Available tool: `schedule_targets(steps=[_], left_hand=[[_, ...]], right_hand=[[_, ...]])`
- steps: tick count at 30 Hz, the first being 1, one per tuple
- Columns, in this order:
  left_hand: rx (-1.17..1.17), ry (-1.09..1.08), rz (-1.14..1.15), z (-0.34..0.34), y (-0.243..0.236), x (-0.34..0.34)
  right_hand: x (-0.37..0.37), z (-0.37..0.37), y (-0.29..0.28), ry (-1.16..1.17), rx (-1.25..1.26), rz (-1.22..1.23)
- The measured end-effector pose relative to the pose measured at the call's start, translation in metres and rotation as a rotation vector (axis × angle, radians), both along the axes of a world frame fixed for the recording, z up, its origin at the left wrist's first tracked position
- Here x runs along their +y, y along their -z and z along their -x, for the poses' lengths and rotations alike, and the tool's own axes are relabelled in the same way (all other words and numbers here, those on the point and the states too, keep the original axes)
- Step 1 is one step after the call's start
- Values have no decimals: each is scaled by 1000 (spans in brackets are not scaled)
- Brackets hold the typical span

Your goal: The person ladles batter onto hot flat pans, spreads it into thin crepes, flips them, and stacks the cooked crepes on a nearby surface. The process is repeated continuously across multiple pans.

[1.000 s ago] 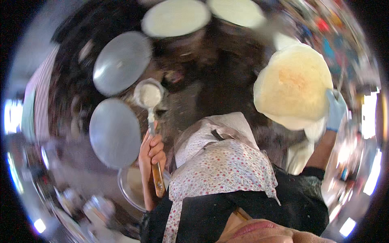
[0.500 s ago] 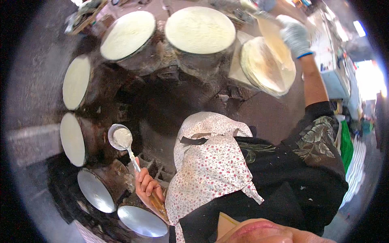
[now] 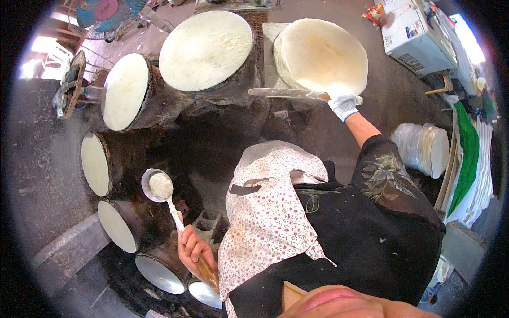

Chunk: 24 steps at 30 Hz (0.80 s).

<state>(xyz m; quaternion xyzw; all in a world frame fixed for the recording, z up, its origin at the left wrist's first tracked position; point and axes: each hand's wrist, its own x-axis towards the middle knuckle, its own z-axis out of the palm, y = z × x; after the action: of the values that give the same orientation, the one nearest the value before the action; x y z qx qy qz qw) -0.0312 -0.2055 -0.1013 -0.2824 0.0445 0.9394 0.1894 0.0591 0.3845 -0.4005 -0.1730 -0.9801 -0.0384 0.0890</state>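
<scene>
My left hand [image 3: 195, 246] is closed round the wooden handle of a metal ladle [image 3: 176, 216], whose bowl holds a lump of thick white batter [image 3: 160, 186]. My right hand [image 3: 343, 107], in a white knitted glove, grips a long flat wooden spatula [image 3: 289, 94] at the near edge of a stack of thin round flatbreads [image 3: 321, 55]. The top flatbread lies flat, pale with a browned middle. Under the stack a light board [image 3: 269, 47] shows at the left. The gloved fingers are partly blurred by glare.
Round griddles curve around me on the left. Pale batter rounds cover several, such as the large round [image 3: 207, 50] at the far side; the nearest griddle [image 3: 160, 274] shows bare metal. A fan [image 3: 108, 16], a white appliance [image 3: 413, 40] and a plastic-wrapped stack [image 3: 424, 150] stand farther out.
The flatbread hanging from my right hand now lies flat on the stack, and that hand has come nearer to me. My left hand still holds the ladle. The whole view has turned to the right.
</scene>
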Motion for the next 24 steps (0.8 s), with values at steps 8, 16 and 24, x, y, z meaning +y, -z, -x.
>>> schedule_targets(steps=[8,16,24], left_hand=[[-18,32,-34,-30,-2,35],[-24,-15,26,-44,10,31],[-10,-97,-34,-49,20,26]], right_hand=[[41,-26,-34,45,-166,297],[77,17,-93,182,-188,404],[15,76,-49,467,-39,669]])
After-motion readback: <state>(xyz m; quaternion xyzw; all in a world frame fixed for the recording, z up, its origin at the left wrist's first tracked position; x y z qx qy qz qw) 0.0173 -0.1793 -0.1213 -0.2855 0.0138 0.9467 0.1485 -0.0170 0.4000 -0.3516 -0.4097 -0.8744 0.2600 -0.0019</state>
